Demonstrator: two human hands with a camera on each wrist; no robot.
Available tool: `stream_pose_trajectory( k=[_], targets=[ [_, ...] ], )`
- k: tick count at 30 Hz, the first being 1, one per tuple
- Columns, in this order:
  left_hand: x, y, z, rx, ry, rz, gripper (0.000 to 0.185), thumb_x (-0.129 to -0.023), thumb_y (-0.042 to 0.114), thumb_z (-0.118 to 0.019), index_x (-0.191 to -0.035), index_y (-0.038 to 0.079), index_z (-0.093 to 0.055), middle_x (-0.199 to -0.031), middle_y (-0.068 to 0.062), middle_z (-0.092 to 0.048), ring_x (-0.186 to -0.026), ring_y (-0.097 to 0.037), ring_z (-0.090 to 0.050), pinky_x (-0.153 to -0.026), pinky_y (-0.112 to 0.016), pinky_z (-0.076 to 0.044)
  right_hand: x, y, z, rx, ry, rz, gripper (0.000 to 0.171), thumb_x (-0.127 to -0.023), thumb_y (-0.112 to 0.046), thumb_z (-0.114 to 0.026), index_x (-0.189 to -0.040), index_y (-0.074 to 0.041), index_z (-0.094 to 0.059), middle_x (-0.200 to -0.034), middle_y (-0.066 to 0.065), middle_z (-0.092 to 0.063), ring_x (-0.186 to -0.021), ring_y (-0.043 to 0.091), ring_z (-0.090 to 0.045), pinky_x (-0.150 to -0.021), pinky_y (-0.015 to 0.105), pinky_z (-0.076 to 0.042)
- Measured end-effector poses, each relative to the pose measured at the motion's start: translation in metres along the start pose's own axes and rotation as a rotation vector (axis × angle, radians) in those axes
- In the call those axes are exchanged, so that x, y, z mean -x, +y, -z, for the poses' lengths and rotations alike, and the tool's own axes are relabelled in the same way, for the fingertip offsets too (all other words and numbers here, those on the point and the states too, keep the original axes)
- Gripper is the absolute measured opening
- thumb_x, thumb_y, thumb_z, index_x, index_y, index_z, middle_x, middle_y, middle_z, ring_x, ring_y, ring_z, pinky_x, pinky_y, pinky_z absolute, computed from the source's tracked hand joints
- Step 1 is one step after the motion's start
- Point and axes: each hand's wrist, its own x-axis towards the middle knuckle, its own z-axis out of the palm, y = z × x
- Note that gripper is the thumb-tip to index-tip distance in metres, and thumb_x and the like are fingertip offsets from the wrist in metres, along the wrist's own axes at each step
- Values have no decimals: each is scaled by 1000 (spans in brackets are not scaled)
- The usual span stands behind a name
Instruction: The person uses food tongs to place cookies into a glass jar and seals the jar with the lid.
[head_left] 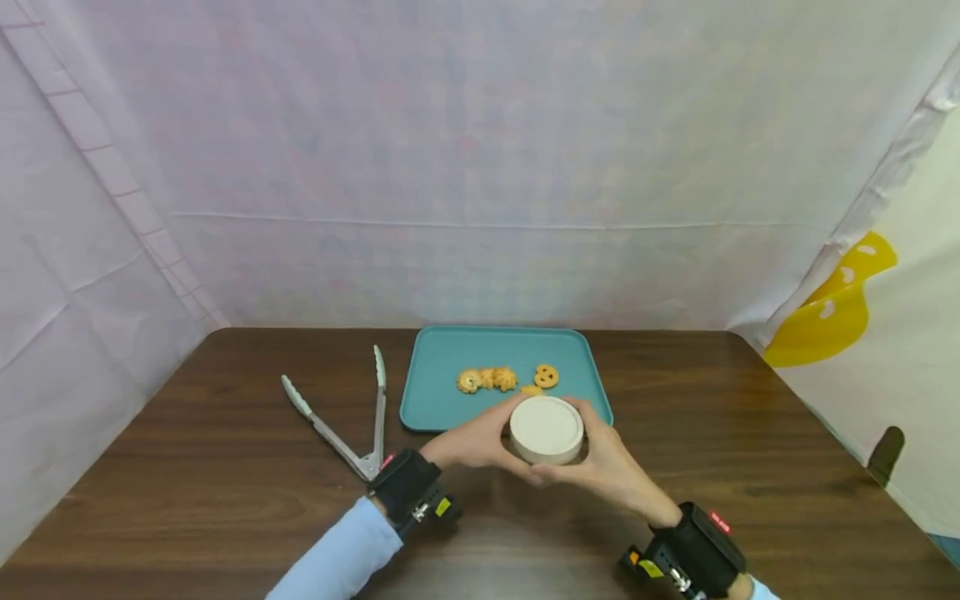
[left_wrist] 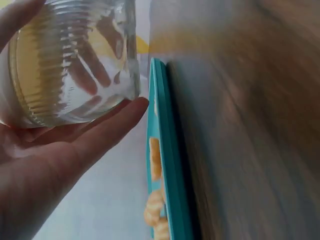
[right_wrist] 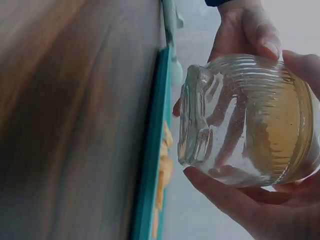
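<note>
Your left hand (head_left: pixel 472 440) and right hand (head_left: pixel 603 467) both cup a ribbed glass jar (right_wrist: pixel 240 120) with a cream lid (head_left: pixel 547 427), held off the dark wooden counter (head_left: pixel 225 467) just at the near edge of the teal tray (head_left: pixel 442 392). Your fingers curl around the jar's wall from either side, left palm under it in the left wrist view and right fingertips (right_wrist: pixel 220 192) beneath its base in the right wrist view; the jar looks empty, and its lid appears seated. On the tray sit a few golden cookies (head_left: pixel 487 380), including a round one (head_left: pixel 546 376), and metal tongs (head_left: pixel 352 417) lie on the counter to the left of the tray, well apart from both hands. The main risk, as it looks from here, is the smooth glass slipping: neither hand wraps it fully, so loosening one side could let it drop onto the tray rim or counter and crack. Twisting the lid while the jar hangs in the air could make it turn in your palm. Lowering it blindly could also crush the nearest cookies or tip the tray's edge.
</note>
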Motion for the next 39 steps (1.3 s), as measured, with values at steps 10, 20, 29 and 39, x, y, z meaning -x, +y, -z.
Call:
stream_pose_trajectory(
  k=[10, 20, 29, 39],
  targets=[
    [24, -6, 4, -75, 2, 51, 76, -68, 18, -78, -130, 18, -35, -124, 1, -45, -114, -14, -43, -93, -33, -37, -1, -6, -16, -19, -110, -14, 82, -62, -35, -80, -127, -13, -36, -119, 8, -49, -106, 26, -49, -82, 42, -42],
    [40, -6, -2, -233, 56, 32, 83, -61, 23, -82, -129, 10, -36, -123, -3, -48, -112, -17, -46, -94, -32, -37, -3, -4, -23, -41, -250, 50, 77, -65, -37, -78, -125, -13, -35, -121, 5, -49, -108, 23, -50, -84, 40, -42],
    [49, -8, -4, -278, 107, 63, 89, -58, 27, -83, -130, 6, -34, -124, -6, -49, -112, -20, -48, -93, -33, -38, -7, -2, -27, -16, -301, 65, 83, -65, -36, -78, -128, -9, -31, -123, 6, -48, -108, 22, -49, -86, 38, -42],
    [51, -10, -8, -276, 139, 105, 94, -56, 29, -84, -130, 5, -31, -123, -10, -50, -108, -22, -51, -90, -31, -41, 1, -19, -43, 283, -63, 166, 91, -66, -52, -71, -130, 3, -36, -118, 13, -48, -98, 21, -50, -73, 33, -48]
  ],
)
